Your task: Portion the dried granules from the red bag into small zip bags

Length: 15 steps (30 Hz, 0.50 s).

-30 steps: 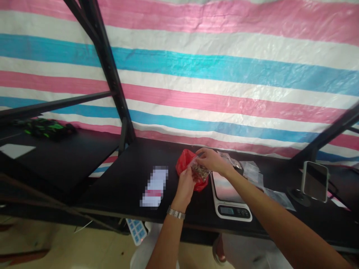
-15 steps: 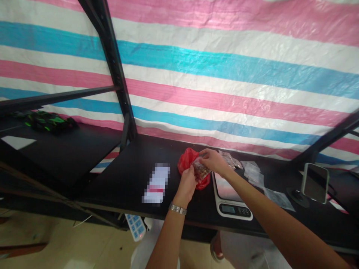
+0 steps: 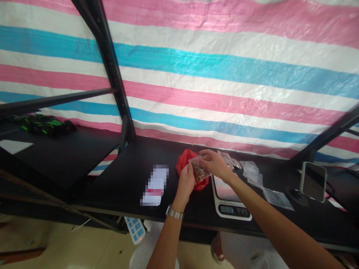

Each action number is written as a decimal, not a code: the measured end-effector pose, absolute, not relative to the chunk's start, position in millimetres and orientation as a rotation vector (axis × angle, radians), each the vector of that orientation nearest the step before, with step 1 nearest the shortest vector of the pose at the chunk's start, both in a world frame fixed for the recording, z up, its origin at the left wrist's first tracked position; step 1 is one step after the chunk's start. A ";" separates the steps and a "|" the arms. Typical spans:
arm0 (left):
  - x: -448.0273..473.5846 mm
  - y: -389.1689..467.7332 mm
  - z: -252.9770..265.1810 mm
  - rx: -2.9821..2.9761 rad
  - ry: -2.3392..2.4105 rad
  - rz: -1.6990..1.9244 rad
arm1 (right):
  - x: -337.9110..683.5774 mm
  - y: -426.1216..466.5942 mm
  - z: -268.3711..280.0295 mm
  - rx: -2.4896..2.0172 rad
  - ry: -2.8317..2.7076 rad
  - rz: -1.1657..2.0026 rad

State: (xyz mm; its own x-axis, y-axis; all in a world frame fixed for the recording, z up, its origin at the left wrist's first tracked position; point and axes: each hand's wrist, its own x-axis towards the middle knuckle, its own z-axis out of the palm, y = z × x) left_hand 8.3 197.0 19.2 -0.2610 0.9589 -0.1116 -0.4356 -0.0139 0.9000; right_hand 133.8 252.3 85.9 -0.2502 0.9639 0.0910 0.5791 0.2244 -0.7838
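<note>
A small clear plastic bag [image 3: 201, 172] with brownish bits inside is held up between my two hands. My left hand [image 3: 186, 182] pinches its left edge, and a metal-band watch [image 3: 175, 213] circles that wrist. My right hand [image 3: 213, 163] grips the bag's upper right side with closed fingers. Behind and below it lies an open red plastic bag [image 3: 184, 158], partly covered by the hands and the clear bag. Just right of it sits a white digital scale [image 3: 233, 211], with my right forearm crossing over its plate. What the brown bits are, I cannot make out.
Filled clear bags [image 3: 230, 160] lie behind the scale, with flat plastic bags [image 3: 252, 172] to their right. A phone on a stand [image 3: 313, 182] is at the right. A blurred-out phone-shaped item [image 3: 155, 185] lies left; a power strip [image 3: 136, 228] hangs below the black table's edge [image 3: 112, 212].
The clear bag has been turned so its contents face me more broadly and it looks flatter. Both hands keep hold of it. The camera view has shifted slightly.
</note>
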 end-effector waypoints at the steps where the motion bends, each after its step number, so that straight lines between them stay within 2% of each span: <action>1: 7.0 195.6 22.5 0.715 1.102 1.580 | 135.9 250.3 85.9 -1.389 -1.892 0.874; 7: 4.5 187.8 33.7 1.234 1.174 1.744 | 175.8 222.5 84.3 -1.191 -1.672 1.000; 12: 3.4 193.7 25.7 1.385 1.337 1.806 | 239.7 192.4 64.9 -1.339 -1.431 0.850; 15: 1.8 198.6 22.7 1.393 1.430 1.834 | 268.4 183.0 50.4 -1.518 -1.507 0.642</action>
State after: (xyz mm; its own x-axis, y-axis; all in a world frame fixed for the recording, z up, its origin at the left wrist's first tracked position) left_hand 1.8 198.6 22.7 -0.4048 0.7997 0.4434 0.2353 -0.3775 0.8956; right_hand 268.4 183.0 50.4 0.1314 0.9674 0.2166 0.5144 0.1203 -0.8491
